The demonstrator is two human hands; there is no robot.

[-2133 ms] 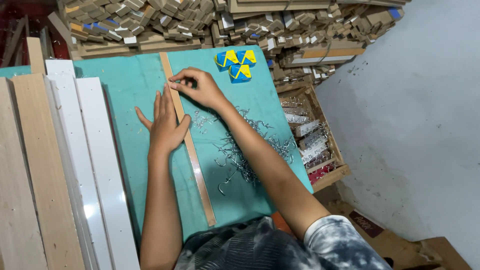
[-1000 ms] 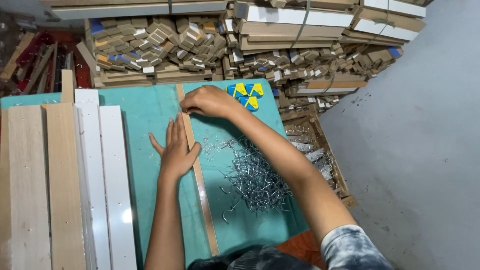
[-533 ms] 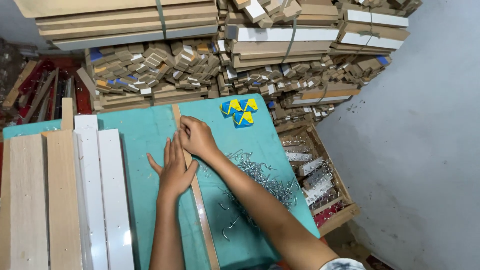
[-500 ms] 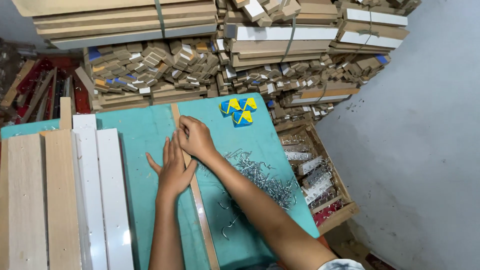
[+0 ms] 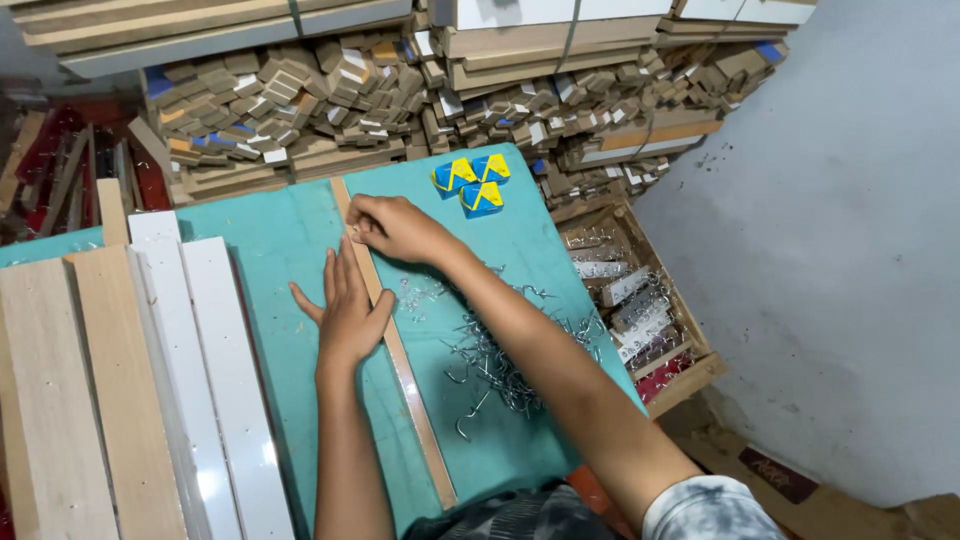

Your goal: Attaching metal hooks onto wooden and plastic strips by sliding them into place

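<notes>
A long thin wooden strip [image 5: 412, 395] lies lengthwise on the teal table [image 5: 270, 250]. My left hand [image 5: 345, 310] rests flat on the table with its fingers spread, pressing against the strip's left side. My right hand [image 5: 395, 228] sits on the strip near its far end, fingers curled and pinched on something too small to make out. A loose pile of metal hooks [image 5: 500, 360] lies on the table right of the strip, under my right forearm.
Three small blue-and-yellow boxes [image 5: 472, 180] sit at the table's far right corner. White and pale wood boards [image 5: 130, 390] lie along the left. Stacked wood offcuts [image 5: 400, 90] fill the back. A wooden crate [image 5: 640, 300] with metal parts stands at the right.
My right hand has drawn back a little along the strip toward its middle over the last two seconds. My left hand stays flat beside the strip. The view has shifted slightly.
</notes>
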